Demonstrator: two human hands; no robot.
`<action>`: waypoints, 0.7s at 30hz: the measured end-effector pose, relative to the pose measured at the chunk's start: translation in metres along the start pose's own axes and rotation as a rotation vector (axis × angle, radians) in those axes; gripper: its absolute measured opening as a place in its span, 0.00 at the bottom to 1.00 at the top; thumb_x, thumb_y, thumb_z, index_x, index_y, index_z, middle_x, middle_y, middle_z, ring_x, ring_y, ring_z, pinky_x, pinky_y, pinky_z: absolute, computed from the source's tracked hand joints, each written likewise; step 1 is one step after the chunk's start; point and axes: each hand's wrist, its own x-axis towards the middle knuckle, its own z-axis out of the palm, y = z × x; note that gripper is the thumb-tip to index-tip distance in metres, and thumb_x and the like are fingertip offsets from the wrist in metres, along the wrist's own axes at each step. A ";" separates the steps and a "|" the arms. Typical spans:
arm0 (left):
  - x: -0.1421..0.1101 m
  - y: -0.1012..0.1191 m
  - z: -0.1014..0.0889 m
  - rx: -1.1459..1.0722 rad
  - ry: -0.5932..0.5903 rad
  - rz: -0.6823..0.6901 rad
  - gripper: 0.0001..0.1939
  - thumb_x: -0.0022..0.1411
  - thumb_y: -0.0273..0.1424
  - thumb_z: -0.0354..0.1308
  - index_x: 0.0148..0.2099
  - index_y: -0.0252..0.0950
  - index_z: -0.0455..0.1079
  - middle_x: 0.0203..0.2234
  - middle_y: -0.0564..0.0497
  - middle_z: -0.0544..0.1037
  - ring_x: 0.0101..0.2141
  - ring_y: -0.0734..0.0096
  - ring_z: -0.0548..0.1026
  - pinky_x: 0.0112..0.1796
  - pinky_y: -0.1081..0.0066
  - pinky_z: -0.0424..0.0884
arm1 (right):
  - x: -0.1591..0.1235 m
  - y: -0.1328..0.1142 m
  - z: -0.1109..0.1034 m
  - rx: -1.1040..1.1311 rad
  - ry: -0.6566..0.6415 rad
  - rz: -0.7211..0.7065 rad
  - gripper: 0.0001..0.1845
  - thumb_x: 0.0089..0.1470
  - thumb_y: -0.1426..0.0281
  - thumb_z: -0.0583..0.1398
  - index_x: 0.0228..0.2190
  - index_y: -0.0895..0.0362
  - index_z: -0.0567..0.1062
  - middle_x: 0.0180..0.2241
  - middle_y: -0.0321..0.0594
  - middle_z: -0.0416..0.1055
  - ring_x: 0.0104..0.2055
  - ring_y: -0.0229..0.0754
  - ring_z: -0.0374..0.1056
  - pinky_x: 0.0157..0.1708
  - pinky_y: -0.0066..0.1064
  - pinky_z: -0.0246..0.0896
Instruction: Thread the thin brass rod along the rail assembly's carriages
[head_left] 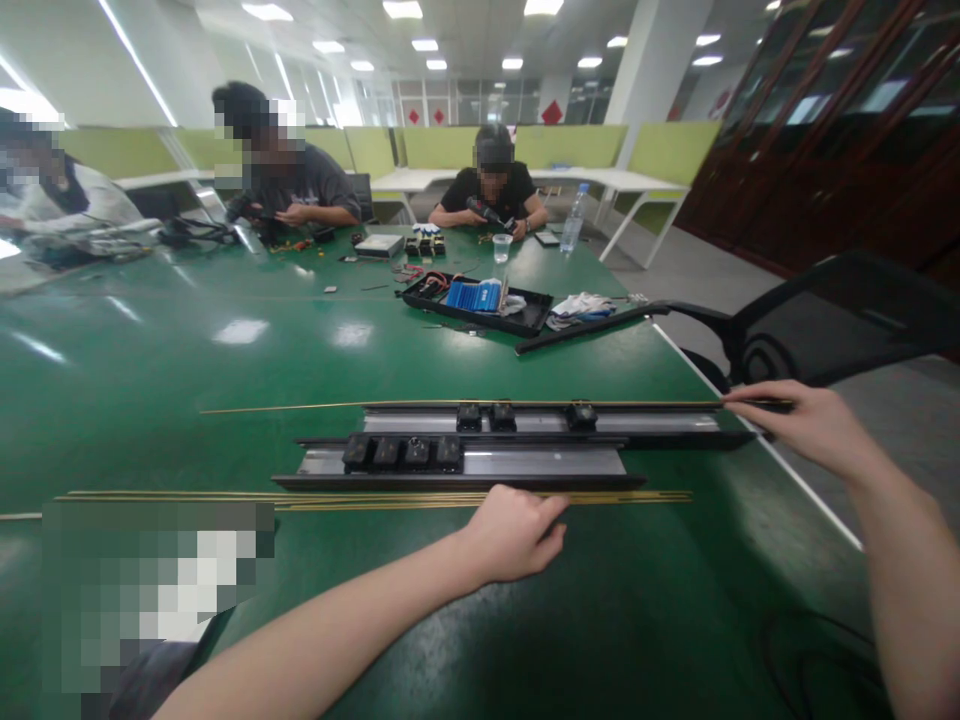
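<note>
My right hand (806,425) pinches the right end of a long thin brass-coloured rod (281,407). That rod runs left along the far edge of a grey metal rail (652,424) with black sides, which carries three black blocks (502,416). In front lies a second, shorter rail (536,461) with several black blocks (401,453) toward its left end. Nearest me, several more thin brass-coloured rods (337,501) lie side by side on the table. My left hand (517,530) rests at these rods, its fingers curled; whether it grips one is hidden.
Across the green table (150,370) lie a black tray (525,318) with a blue item, gloves (581,308), a plastic cup (502,247) and a water bottle (574,218). People sit at the far side. A black chair (847,310) stands at the right edge.
</note>
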 end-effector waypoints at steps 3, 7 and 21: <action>0.000 0.000 0.000 0.000 0.007 0.003 0.17 0.70 0.36 0.52 0.58 0.38 0.68 0.34 0.47 0.83 0.35 0.61 0.83 0.35 0.68 0.75 | 0.001 -0.001 0.000 -0.027 0.022 -0.015 0.20 0.44 0.51 0.65 0.33 0.50 0.84 0.41 0.45 0.80 0.46 0.55 0.73 0.42 0.43 0.66; 0.000 0.000 -0.001 0.006 0.018 0.009 0.17 0.70 0.36 0.52 0.57 0.38 0.68 0.34 0.47 0.83 0.35 0.60 0.83 0.35 0.67 0.75 | 0.001 -0.010 -0.001 -0.072 0.101 -0.112 0.21 0.49 0.51 0.63 0.37 0.51 0.84 0.42 0.46 0.79 0.49 0.54 0.72 0.44 0.42 0.67; -0.001 0.000 -0.002 0.021 0.008 0.002 0.17 0.70 0.37 0.51 0.57 0.38 0.68 0.33 0.47 0.83 0.34 0.61 0.82 0.33 0.68 0.75 | -0.018 -0.122 0.021 0.091 0.259 -0.491 0.13 0.60 0.60 0.62 0.41 0.52 0.82 0.42 0.45 0.79 0.47 0.49 0.72 0.54 0.42 0.65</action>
